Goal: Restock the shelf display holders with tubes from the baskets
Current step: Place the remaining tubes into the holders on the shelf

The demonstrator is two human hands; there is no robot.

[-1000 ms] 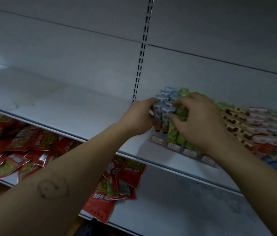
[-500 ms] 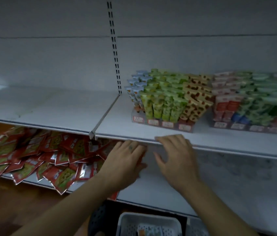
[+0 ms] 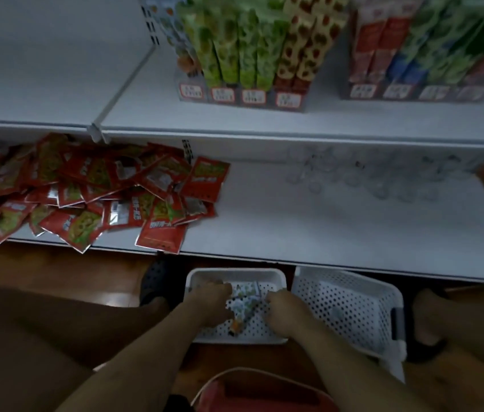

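Both hands have dropped from the shelf edge (image 3: pixel 294 135) into a white perforated basket (image 3: pixel 235 272) on the floor (image 3: pixel 56 272). Left hand (image 3: pixel 211 304) and right hand (image 3: pixel 287 315) curl either side of the few tubes (image 3: pixel 245 303) lying in it; whether either grips one is unclear. A second basket (image 3: pixel 350 304) sits beside it. Display holders (image 3: pixel 240 96) above stand packed

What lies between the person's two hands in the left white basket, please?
In the head view, a few tubes lie between the left hand and the right hand, on the basket floor.
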